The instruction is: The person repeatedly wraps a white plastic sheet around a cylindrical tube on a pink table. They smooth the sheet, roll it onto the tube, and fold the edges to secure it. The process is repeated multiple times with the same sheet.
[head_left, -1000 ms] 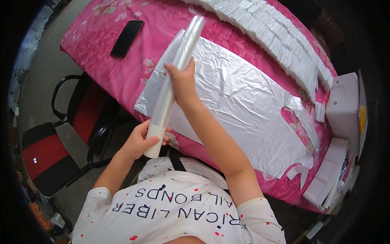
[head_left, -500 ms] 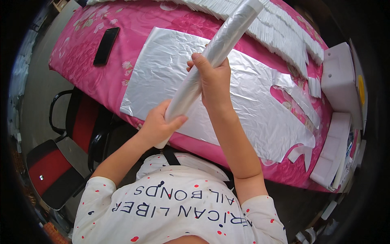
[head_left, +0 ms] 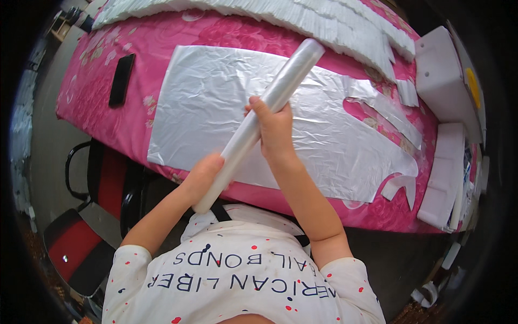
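Note:
A long roll of shiny translucent plastic film (head_left: 251,127) slants across my front, its lower end close to my waist. My right hand (head_left: 276,129) is wrapped round its middle, thumb on top. Lower down, my left hand (head_left: 204,175) grips the roll near the bottom end, somewhat blurred. Beneath, a large silvery plastic bag (head_left: 318,151) lies spread flat and wrinkled, with cut-out handle straps at its right end. The roll hides part of the bag.
A pink flowered cloth (head_left: 226,27) covers the table. A black phone (head_left: 122,80) lies at left. Stacked folded white plastic (head_left: 302,21) lines the far side. White bins (head_left: 445,81) stand at right. Red and black chairs (head_left: 75,248) are at lower left.
The roll has come down toward my body, with both hands still round it. The whole view has shifted a little, so the table's things sit at slightly different places.

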Demonstrator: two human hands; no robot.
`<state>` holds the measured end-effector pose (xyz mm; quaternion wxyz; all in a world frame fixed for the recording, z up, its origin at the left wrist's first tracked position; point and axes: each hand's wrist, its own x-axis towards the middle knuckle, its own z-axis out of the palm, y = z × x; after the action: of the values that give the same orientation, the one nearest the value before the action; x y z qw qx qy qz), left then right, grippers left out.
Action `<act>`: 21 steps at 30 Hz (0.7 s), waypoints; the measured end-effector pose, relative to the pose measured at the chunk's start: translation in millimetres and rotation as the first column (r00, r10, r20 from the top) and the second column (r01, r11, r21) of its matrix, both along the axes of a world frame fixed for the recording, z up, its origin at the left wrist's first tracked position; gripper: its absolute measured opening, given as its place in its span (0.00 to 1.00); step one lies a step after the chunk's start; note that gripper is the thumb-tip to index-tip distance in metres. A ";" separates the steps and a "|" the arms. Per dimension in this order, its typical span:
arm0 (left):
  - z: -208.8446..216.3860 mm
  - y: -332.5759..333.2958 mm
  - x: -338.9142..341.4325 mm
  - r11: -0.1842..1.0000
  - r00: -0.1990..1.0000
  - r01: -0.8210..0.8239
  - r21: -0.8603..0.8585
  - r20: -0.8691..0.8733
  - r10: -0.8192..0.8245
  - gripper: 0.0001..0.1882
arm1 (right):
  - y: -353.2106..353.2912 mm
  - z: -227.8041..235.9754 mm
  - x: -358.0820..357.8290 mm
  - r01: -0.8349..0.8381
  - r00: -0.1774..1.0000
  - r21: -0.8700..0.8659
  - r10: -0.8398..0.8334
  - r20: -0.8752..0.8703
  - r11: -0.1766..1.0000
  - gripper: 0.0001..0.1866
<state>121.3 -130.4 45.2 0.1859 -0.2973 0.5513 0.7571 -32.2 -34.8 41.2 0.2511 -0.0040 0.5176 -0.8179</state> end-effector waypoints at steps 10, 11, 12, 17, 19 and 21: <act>-18.5 -32.4 55.9 0.877 0.911 0.307 0.370 0.152 -0.383 0.28 | 103.8 -20.9 -96.1 0.176 0.972 0.343 -0.108 -0.208 0.923 0.19; -20.8 -32.8 60.2 0.876 0.910 0.305 0.374 0.157 -0.384 0.29 | 111.9 -17.3 -100.8 0.148 0.975 0.383 -0.069 -0.211 0.912 0.17; -22.3 -33.3 61.8 0.874 0.908 0.306 0.378 0.160 -0.388 0.31 | 117.8 -14.6 -103.9 0.123 0.976 0.424 -0.033 -0.214 0.897 0.15; -21.6 -34.1 60.8 0.865 0.909 0.299 0.403 0.156 -0.387 0.35 | 123.4 -10.4 -97.9 -0.179 0.952 0.554 0.284 -0.110 0.813 0.13; -21.4 -34.3 60.5 0.862 0.910 0.301 0.407 0.147 -0.387 0.35 | 119.3 -9.2 -93.2 -0.280 0.915 0.586 0.396 -0.077 0.760 0.13; -22.0 -35.0 60.6 0.859 0.910 0.301 0.414 0.144 -0.388 0.35 | 113.5 -4.5 -89.4 -0.358 0.888 0.574 0.458 -0.034 0.737 0.13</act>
<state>181.8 -165.4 23.2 0.4338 -0.2338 0.4127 0.7661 -121.6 78.7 36.7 0.3689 -0.1161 0.7372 -0.5540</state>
